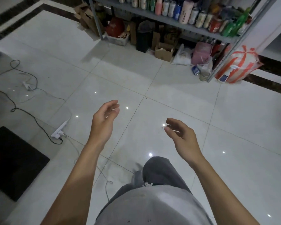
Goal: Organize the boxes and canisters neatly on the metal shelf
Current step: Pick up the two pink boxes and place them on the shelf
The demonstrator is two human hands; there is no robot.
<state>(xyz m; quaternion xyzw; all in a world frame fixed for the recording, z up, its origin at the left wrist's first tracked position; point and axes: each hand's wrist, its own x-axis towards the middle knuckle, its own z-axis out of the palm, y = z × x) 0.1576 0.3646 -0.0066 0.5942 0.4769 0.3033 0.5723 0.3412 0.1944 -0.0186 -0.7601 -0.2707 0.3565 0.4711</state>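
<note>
Distance was the first problem. My left grip [104, 120] and right grip [182, 138] both hung released above the tiled floor [169, 91], fingers loosely curved, holding nothing, well apart from anything that needed sorting.

The metal shelf [226, 51] stood ahead and to my right, at the top of the view. A packed row of canisters [199, 17] lined one tier, upright as far as I could tell, with a tall pink canister [186, 12] among them. On the floor beneath sat an open cardboard box [163, 52], a white plastic bag [182, 57] just beside it, and torn cardboard [86, 17] near the left post. A small blue can [195, 70] sat on the floor near the right front post, close to a red-striped bag [238, 64]. I could not tell whether the can was upright.

I judged this to be the approach, with no item in hand. To do it well, I would walk in and square up to the shelf before reaching, keeping clear of the power strip [59, 130] and its cable on my left. The blue can looked the easiest start: one grip around its body, then into the row. The cardboard box probably wanted both grips on opposite walls, since its open flaps seemed flimsy. With the row so tight, I would slide things in slowly to avoid toppling neighbours.
</note>
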